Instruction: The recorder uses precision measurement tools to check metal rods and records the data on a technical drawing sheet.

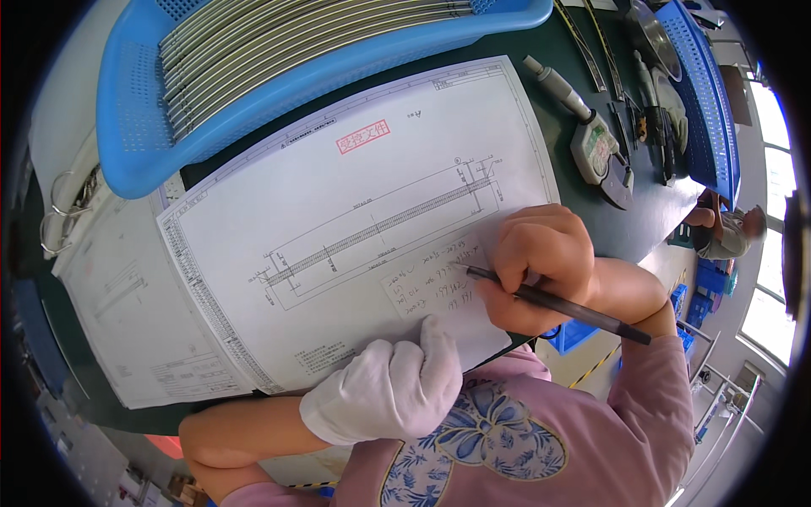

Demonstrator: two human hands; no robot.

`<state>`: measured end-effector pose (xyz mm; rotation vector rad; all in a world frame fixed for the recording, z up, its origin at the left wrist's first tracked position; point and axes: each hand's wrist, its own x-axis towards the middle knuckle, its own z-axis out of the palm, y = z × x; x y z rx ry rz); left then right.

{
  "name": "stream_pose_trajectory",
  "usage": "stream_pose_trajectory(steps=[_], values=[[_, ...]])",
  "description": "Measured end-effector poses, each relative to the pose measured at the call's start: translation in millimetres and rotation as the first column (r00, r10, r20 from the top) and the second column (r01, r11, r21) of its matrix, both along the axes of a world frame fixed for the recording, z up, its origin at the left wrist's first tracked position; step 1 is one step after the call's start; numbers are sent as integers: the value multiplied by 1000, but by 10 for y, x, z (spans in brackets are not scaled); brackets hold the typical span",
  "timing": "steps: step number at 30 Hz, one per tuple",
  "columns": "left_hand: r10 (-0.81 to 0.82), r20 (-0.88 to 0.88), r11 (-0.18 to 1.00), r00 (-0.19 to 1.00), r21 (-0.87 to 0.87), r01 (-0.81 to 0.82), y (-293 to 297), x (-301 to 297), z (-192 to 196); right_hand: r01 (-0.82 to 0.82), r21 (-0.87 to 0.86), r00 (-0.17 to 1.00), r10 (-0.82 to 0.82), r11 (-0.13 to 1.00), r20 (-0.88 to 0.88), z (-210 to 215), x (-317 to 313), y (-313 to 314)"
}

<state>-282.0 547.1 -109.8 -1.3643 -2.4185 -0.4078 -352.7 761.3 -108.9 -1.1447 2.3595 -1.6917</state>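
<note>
My right hand (545, 266) is bare and closed round a dark pen (591, 315). The pen's tip rests near a small handwritten slip of paper (414, 291). That slip lies on a large white technical drawing (253, 220), which shows a long hatched rod and a red stamp. My left hand (389, 389), in a white glove, lies at the drawing's near edge with its fingers curled in. Its thumb touches the paper just below the slip. What those fingers hold, if anything, is hidden.
A blue basket (139, 160) of several metal rods (312, 51) stands behind the drawing. A micrometer (591, 144) lies on the dark green table (625, 232) at the right, near calipers (583, 42) and a blue tray (705, 110). Binder rings (59, 215) sit at left. Another person (731, 228) is far right.
</note>
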Motion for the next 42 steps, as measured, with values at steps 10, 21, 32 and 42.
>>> stream_pose_trajectory(steps=[10,21,32,42], values=[[49,58,998,997,39,-51,34,6,28,-18,40,999,16,999,38,-19,2,-3],[24,60,999,998,27,-26,17,-4,32,-18,49,998,15,999,68,-9,7,-1],[38,53,998,998,45,-41,39,-5,47,-10,15,997,9,1000,81,-15,36,-40],[66,31,993,997,91,-69,59,-14,21,-57,55,998,55,997,36,4,16,-64]])
